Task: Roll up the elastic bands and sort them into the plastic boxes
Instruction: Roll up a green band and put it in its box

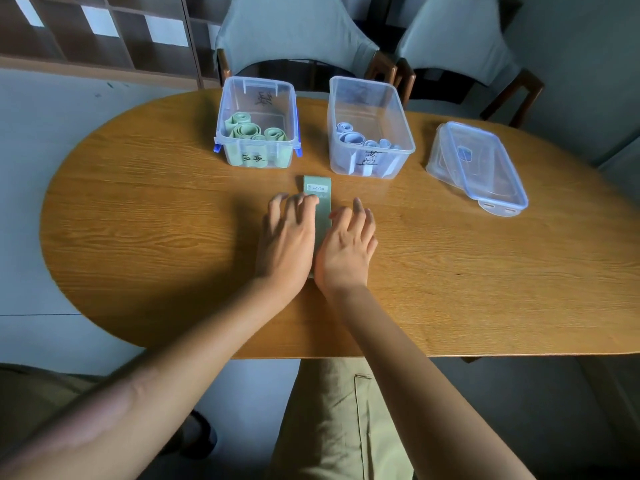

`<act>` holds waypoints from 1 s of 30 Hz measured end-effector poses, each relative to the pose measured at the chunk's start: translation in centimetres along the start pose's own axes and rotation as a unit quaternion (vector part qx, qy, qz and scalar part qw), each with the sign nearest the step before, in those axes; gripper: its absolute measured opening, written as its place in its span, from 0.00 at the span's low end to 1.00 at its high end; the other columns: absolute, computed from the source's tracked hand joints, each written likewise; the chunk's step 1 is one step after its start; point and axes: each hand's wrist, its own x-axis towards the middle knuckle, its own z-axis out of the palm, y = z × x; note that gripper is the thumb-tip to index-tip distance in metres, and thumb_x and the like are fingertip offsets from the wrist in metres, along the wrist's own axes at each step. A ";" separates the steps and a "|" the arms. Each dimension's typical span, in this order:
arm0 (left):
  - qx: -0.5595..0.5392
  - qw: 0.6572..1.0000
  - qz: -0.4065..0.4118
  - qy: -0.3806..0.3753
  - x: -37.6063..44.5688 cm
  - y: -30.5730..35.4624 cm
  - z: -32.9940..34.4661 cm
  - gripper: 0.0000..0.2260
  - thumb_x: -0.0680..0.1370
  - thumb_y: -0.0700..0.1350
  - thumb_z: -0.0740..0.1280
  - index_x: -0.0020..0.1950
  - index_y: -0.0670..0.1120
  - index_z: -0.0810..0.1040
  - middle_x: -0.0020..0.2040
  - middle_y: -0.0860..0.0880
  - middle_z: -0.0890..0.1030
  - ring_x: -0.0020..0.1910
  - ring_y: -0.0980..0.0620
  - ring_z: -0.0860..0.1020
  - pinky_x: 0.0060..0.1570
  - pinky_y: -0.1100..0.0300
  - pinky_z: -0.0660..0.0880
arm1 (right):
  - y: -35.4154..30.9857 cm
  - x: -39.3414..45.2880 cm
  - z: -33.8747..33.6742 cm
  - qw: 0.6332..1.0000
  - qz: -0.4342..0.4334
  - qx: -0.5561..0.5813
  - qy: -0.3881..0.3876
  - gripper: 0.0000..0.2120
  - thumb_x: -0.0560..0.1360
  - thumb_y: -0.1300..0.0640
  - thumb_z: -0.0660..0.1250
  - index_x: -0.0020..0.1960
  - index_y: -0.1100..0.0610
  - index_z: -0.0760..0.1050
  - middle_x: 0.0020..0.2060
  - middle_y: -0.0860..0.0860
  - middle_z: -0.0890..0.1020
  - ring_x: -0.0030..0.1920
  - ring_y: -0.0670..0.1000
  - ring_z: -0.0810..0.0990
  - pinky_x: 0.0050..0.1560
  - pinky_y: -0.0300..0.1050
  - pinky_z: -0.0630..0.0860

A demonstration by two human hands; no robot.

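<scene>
Sorting looks well advanced: the left box near the far edge of the tabletop holds several green rolls, the right box several blue ones. One green band lies flat mid-tabletop, unrolled. Left hand and right hand rest on it, fingers spread and loosely bent, gripping nothing. Its near end is hidden beneath the hands; exact roll counts are unclear.

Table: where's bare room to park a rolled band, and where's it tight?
Free: the table left of the left hand, and the near-right stretch between the right hand and the lids. Crowded: the far edge, with the green-band box and blue-band box, and the centre, where both hands press the flat green band.
</scene>
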 end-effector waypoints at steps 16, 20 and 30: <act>-0.169 0.984 -0.039 0.032 -4.0 -2.9 -1.1 0.14 0.78 0.39 0.68 0.64 0.43 0.74 0.60 0.42 0.80 0.59 0.43 0.79 0.58 0.55 0.75 | -2.5 5.9 0.8 0.979 -0.026 -0.194 0.059 0.18 0.78 0.61 0.47 0.66 0.56 0.62 0.67 0.56 0.69 0.64 0.57 0.69 0.62 0.49 0.68; -0.205 0.978 -0.047 0.004 -5.1 -2.2 -1.9 0.17 0.76 0.41 0.72 0.64 0.44 0.74 0.59 0.45 0.81 0.55 0.47 0.79 0.54 0.62 0.72 | -2.5 7.0 1.1 0.979 -0.016 -0.194 0.062 0.21 0.75 0.61 0.42 0.64 0.55 0.63 0.63 0.55 0.70 0.61 0.56 0.70 0.57 0.48 0.69; -0.184 0.983 0.028 0.005 -3.0 -1.9 -1.0 0.08 0.73 0.36 0.75 0.51 0.43 0.82 0.50 0.47 0.81 0.47 0.50 0.80 0.45 0.63 0.75 | -1.8 8.4 2.0 0.993 0.017 -0.108 0.053 0.17 0.79 0.62 0.47 0.66 0.56 0.64 0.63 0.56 0.70 0.61 0.57 0.70 0.58 0.50 0.69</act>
